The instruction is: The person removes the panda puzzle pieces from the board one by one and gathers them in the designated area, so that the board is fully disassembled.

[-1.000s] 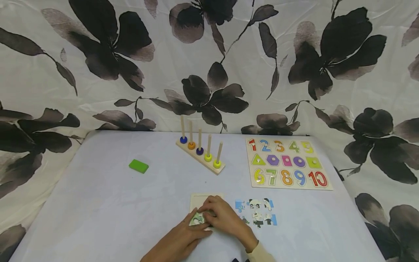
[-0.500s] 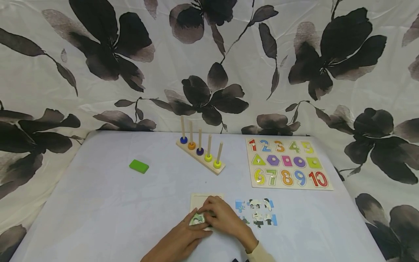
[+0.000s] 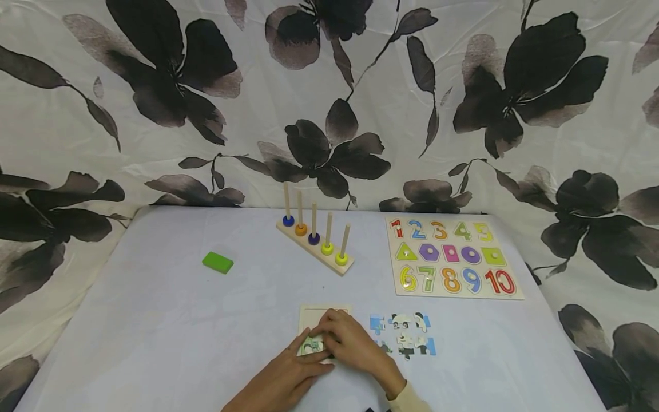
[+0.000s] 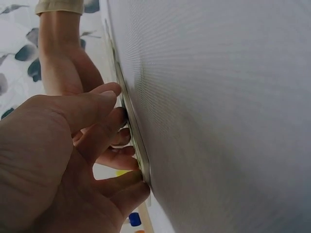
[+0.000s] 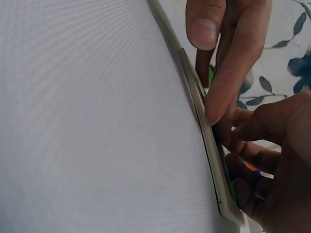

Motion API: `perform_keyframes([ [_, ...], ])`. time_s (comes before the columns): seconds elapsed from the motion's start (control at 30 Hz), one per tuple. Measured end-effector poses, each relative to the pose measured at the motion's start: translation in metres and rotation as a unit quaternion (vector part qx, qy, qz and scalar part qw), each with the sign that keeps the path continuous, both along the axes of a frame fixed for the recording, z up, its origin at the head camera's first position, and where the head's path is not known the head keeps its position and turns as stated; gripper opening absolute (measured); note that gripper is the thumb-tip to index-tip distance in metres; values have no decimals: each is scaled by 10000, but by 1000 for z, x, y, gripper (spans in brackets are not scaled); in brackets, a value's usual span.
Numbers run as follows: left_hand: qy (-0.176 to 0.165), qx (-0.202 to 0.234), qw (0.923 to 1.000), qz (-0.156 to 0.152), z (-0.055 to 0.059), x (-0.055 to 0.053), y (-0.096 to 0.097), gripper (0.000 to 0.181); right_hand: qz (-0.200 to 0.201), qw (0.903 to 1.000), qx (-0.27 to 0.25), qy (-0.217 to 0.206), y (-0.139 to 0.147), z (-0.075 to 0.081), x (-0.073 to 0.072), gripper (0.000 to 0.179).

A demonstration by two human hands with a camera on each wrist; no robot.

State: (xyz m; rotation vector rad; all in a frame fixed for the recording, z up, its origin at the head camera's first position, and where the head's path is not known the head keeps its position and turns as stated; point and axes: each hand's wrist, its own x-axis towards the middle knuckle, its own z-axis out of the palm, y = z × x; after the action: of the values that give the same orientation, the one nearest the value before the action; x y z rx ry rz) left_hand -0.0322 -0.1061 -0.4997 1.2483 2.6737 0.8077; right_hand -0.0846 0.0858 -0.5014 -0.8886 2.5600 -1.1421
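A small wooden puzzle board (image 3: 311, 316) lies near the front of the table, with a green printed puzzle piece (image 3: 311, 345) at its lower left. My left hand (image 3: 288, 372) rests along the board's left and near sides, fingers extended and touching its edge in the left wrist view. Over the board's lower part, my right hand (image 3: 352, 340) bends its fingers and thumb down onto a piece, most of which they hide. Right of the board lie several loose panda puzzle pieces (image 3: 405, 342), partly blue; the right wrist overlaps one of them.
A wooden peg stand (image 3: 315, 247) with coloured rings stands behind the board. A number and shape board (image 3: 455, 256) lies at the back right, and a green block (image 3: 218, 262) at the left. Behind the table hangs a floral cloth (image 3: 329, 86).
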Motion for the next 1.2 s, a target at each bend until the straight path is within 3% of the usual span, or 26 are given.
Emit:
perform_keyframes([
  [0.2, -46, 33, 10000, 4, 0, 0, 0, 31, -18, 10000, 50, -33, -1, 1, 1, 25],
  [0.43, 133, 68, 9999, -31, -1, 0, 0, 29, -93, 9999, 51, -126, -3, 3, 2, 26],
  [0.73, 4, 24, 10000, 12, -1, 0, 0, 28, -164, 9992, -157, -343, -2, 2, 3, 27],
  [1.2, 312, 110, 9994, -38, -1, 0, -1, 27, 17, 9960, -564, -695, -3, 1, 2, 19],
])
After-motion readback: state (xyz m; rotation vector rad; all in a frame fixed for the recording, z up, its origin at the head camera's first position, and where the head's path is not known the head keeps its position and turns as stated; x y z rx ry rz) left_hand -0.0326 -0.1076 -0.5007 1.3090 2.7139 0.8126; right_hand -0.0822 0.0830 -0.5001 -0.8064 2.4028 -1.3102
